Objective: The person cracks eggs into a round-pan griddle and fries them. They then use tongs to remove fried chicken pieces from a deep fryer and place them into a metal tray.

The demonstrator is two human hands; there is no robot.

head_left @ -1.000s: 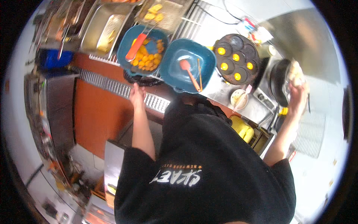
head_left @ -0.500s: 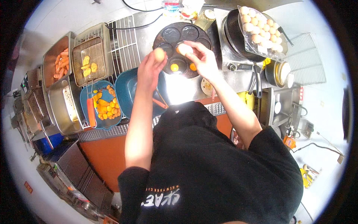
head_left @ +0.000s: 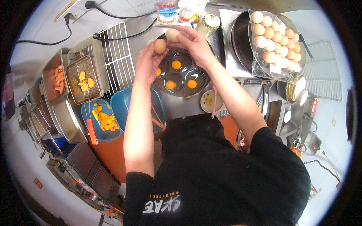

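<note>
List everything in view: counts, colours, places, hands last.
brown egg: one, brown, left hand
pale egg: one, cream, right hand
round pan: one, black, beneath hands
yolks: four visible, orange, in pan
tray eggs: many, brown-cream, right
frying pan: one, black, under tray eggs
tubs: two, blue, left
mesh basket: one, metallic, left
wire racks: two, pale, both sides
bowl: one, white, near pan
jar: one, transparent, behind pan
packets: two, multicoloured, behind pan
shirt: one, black, lower centre
left hand: one, bare, over pan
right hand: one, bare, over pan

brown egg [head_left: 160, 46]; paler egg [head_left: 172, 35] alongside
</note>
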